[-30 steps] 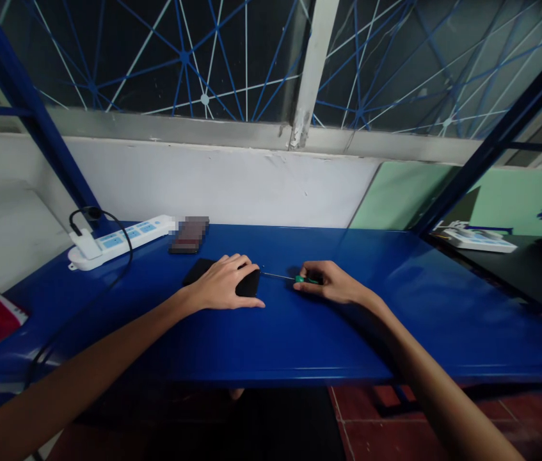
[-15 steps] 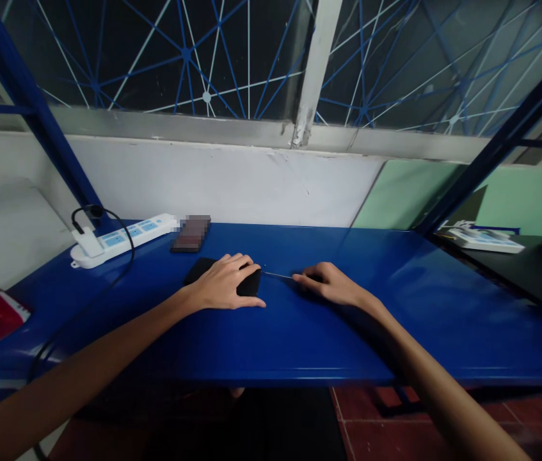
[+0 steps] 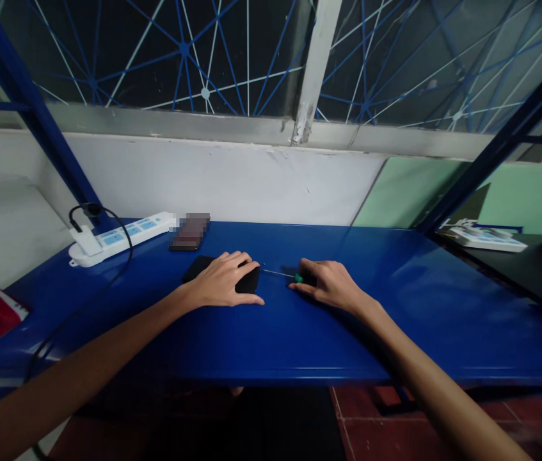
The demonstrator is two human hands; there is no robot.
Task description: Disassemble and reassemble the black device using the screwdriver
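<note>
Flat black phone, green-handled screwdriver beside

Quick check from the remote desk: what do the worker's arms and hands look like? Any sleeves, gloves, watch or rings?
Both are bare. The left hand and right hand wear no gloves, and no rings show in this view. The left forearm and right forearm are uncovered down to the picture's bottom edge: no sleeves, watch, wristband or markings in view. The dim light could hide small details.

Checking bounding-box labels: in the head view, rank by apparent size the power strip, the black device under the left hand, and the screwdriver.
1. power strip, largest though farthest back.
2. black device, partly covered by the left hand.
3. screwdriver, thin; handle partly hidden in the right hand.
</note>
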